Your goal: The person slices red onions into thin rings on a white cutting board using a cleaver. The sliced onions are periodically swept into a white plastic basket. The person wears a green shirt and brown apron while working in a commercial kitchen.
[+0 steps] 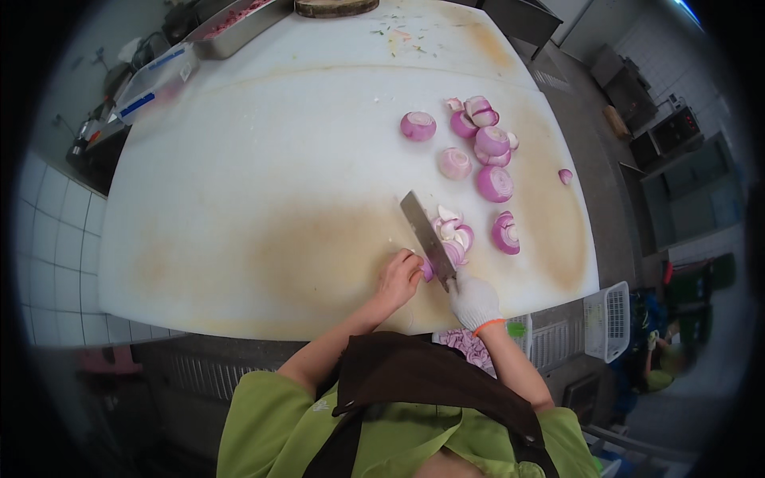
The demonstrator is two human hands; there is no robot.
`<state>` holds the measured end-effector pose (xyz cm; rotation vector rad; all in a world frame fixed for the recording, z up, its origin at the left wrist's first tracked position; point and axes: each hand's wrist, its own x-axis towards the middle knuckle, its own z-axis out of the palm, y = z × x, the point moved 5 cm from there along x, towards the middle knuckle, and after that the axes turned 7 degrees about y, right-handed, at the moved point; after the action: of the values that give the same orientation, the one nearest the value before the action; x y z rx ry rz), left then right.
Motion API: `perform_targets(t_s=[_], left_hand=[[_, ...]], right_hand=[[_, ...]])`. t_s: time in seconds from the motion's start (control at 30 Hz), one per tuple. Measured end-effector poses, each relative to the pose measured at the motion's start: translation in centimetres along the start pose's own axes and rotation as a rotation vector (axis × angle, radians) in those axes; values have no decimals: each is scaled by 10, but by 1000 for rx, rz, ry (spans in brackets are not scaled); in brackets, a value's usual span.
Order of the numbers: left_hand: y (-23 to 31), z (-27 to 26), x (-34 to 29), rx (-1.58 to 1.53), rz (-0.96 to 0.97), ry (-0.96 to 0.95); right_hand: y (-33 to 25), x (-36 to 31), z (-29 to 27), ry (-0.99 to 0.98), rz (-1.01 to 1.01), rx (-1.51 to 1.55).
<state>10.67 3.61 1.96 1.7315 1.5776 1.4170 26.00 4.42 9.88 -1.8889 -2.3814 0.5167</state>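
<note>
My right hand [475, 302], in a white glove with an orange cuff, grips the handle of a cleaver [425, 233]. Its broad blade points away from me and a little left. Just left of the blade, my bare left hand [398, 280] has its fingers closed on a small purple onion piece [428, 272]. Cut onion pieces [457, 236] lie against the blade's right side. Farther right and beyond are several peeled purple onions [495, 184], some cut, along with one standing apart [418, 126] and a cut onion [505, 233] near the gloved hand.
Everything rests on a large white cutting surface [199, 175] with brown stains. A metal tray of meat [243, 33], a clear plastic box [158, 80] and a round wooden board [336, 6] are at its far side. Chopped onion [466, 348] fills a container below the near edge, and a white basket [607, 323] stands right.
</note>
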Motion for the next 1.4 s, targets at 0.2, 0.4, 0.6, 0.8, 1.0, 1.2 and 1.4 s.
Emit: perform_targets(t_s=[0.2, 0.4, 0.6, 0.8, 1.0, 1.2, 1.4], left_hand=[[2, 0, 2, 20, -26, -23], [3, -1, 3, -7, -39, -17], [0, -3, 1, -15, -34, -1], [0, 0, 1, 10, 2, -1], [18, -48, 66, 71, 52, 281], [71, 1, 147, 40, 148, -44], [68, 131, 132, 404, 580, -570]], right_hand=[[5, 1, 23, -67, 8, -39], [3, 1, 30, -43, -24, -36], [-1, -3, 6, -21, 53, -1], [5, 4, 35, -68, -10, 5], [6, -3, -4, 65, 134, 81], [-35, 5, 52, -131, -76, 175], [12, 1, 37, -14, 178, 138]])
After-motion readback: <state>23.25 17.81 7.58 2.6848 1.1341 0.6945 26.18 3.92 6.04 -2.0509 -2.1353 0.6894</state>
